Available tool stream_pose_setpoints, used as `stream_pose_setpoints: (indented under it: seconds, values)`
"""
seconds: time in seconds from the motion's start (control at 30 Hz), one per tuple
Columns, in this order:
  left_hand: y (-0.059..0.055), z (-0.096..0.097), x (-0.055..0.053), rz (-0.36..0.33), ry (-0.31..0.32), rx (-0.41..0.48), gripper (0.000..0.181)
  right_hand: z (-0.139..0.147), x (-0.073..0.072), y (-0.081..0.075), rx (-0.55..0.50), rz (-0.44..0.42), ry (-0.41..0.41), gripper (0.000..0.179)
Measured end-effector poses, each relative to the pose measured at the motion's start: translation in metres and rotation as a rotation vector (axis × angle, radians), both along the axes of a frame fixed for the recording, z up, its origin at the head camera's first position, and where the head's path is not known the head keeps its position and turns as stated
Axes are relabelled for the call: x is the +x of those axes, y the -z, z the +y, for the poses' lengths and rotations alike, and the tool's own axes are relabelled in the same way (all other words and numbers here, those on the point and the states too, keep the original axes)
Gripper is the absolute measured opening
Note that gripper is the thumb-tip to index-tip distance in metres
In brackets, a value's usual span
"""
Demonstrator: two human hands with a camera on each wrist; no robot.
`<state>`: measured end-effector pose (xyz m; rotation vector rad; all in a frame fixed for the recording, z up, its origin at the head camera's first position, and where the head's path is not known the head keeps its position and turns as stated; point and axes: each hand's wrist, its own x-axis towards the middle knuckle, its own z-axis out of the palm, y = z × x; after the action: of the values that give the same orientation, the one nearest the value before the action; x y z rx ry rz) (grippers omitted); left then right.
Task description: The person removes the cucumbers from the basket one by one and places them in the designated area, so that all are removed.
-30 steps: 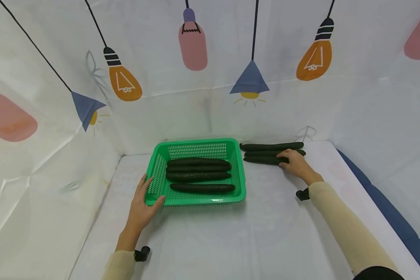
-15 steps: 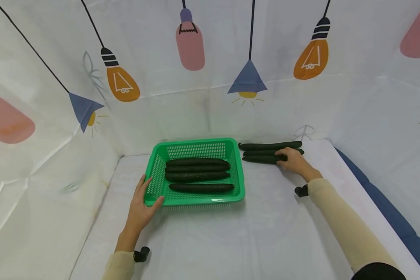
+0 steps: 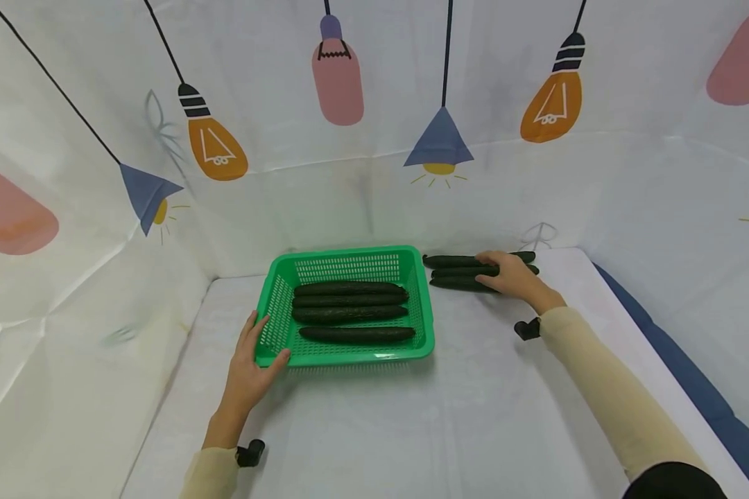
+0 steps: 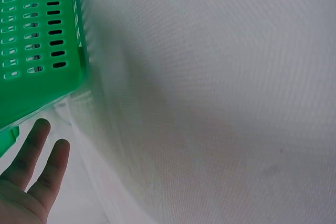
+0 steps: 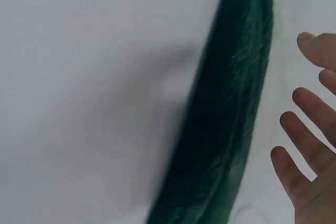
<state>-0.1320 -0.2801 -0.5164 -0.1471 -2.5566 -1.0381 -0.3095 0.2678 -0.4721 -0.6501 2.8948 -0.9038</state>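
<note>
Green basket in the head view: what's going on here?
A person is handling cucumbers with bare hands. The left hand is open at the near left corner of the green basket, where four cucumbers lie. The right hand is over three more cucumbers on the white table, to the basket's right. Its fingers are spread, gripping nothing; whether they touch a cucumber, I can't tell.

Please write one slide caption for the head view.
Left hand at the green basket of four cucumbers; right hand over three more cucumbers on the white surface.
</note>
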Motion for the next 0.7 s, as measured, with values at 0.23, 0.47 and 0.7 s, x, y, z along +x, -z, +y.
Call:
stream_pose_setpoints:
  seconds: [0.23,0.47,0.7]
  values:
    - [0.000,-0.002,-0.001,-0.003,-0.001,0.007,0.082,-0.034,0.001,-0.024,-0.032,0.004,-0.062,0.062]
    - [-0.001,-0.002,-0.001,-0.011,0.005,0.012,0.082,-0.074,0.004,-0.043,-0.037,0.045,-0.127,0.065]
    - [-0.001,0.000,-0.001,-0.013,0.006,0.014,0.082,-0.115,0.011,-0.059,-0.030,0.063,-0.229,0.066]
